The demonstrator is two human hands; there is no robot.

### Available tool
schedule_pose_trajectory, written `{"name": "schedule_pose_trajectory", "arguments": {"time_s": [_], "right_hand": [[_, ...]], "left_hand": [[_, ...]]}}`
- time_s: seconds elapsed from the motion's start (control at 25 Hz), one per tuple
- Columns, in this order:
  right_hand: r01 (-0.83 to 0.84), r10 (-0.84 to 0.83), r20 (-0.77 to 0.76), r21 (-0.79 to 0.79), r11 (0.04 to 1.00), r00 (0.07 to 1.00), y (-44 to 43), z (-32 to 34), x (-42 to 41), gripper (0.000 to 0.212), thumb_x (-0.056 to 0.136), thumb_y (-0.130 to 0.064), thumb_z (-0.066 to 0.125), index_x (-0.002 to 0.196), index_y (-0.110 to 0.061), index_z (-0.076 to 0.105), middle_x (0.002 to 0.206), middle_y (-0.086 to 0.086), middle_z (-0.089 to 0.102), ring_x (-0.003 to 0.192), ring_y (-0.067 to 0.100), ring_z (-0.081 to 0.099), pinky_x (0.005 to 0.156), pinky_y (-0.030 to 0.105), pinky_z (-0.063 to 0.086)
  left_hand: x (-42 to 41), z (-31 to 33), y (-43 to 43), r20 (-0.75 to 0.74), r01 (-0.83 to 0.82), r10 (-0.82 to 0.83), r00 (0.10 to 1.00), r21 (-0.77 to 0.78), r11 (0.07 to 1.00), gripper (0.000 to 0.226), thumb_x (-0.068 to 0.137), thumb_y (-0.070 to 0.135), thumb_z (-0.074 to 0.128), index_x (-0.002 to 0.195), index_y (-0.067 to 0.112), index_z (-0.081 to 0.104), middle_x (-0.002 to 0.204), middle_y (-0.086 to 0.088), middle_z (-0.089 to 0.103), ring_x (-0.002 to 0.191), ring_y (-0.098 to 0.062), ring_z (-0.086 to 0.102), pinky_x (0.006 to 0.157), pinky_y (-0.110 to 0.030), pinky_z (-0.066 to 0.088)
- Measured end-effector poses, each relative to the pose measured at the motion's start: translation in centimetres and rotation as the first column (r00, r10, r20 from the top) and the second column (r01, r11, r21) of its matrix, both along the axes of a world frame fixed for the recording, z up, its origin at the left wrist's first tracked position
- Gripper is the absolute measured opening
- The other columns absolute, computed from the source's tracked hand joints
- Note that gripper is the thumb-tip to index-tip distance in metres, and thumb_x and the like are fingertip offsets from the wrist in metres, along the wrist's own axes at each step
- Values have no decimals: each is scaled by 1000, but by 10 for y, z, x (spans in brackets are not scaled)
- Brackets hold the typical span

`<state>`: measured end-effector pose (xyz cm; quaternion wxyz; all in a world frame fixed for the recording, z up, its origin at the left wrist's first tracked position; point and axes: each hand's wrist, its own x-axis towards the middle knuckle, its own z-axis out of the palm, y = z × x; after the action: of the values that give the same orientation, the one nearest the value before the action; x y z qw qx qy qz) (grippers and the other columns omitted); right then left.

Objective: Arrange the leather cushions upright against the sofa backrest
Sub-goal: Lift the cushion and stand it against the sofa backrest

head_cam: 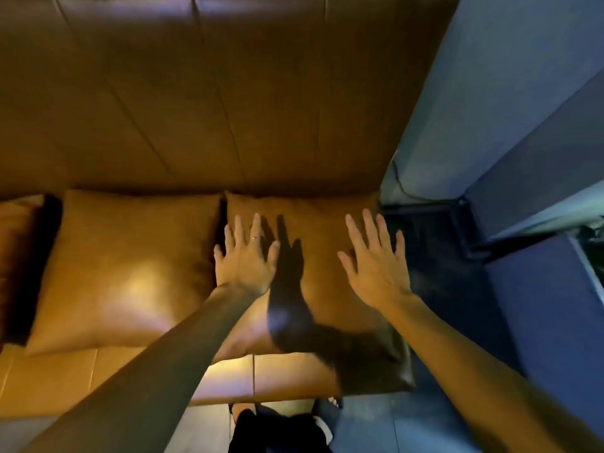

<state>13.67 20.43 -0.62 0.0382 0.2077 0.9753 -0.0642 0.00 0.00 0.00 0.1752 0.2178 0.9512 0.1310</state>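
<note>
A tan leather cushion (313,223) leans against the brown sofa backrest (212,103) at the sofa's right end. My left hand (245,256) lies flat on its left part, fingers spread, a ring on one finger. My right hand (372,259) is spread over its right part, holding nothing. A second tan cushion (130,266) leans against the backrest just to the left, touching the first. The edge of a third cushion (19,243) shows at the far left.
The sofa seat (65,377) runs along the front. A bluish wall (506,93) and a dark gap with a black frame (457,230) border the sofa on the right. My dark-clothed legs (277,429) stand on the tiled floor below.
</note>
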Motion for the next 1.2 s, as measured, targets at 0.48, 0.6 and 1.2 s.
{"name": "schedule_pose_trajectory", "arguments": {"time_s": [0.48, 0.6, 1.2], "right_hand": [[236, -225, 73, -367, 900, 972, -1, -90, -2, 67, 101, -59, 31, 159, -38, 5, 170, 4, 3, 154, 33, 7, 119, 62, 19], [498, -605, 97, -677, 542, 790, 18, -93, -16, 75, 94, -62, 48, 157, -39, 15, 165, 8, 20, 146, 40, 29, 113, 66, 30], [111, -846, 118, -991, -70, 520, 91, -16, -73, 58, 74, -11, 78, 126, -15, 53, 121, 8, 66, 109, 31, 65, 90, 53, 52]], "left_hand": [[-18, -90, 4, 295, -270, 259, 920, -3, 963, 82, 92, 72, 38, 156, 45, -7, 169, -5, -11, 153, -41, 0, 116, -65, 17], [-45, -93, 7, 426, -439, 377, 822, 53, 897, 99, 84, 75, 53, 157, 42, -6, 169, -10, 0, 150, -44, 15, 117, -61, 23], [-132, 2, 30, 715, -828, 420, 559, 453, 330, 140, 52, 84, 72, 159, 17, 11, 158, -2, 39, 140, -26, 43, 116, -47, 35]]}}
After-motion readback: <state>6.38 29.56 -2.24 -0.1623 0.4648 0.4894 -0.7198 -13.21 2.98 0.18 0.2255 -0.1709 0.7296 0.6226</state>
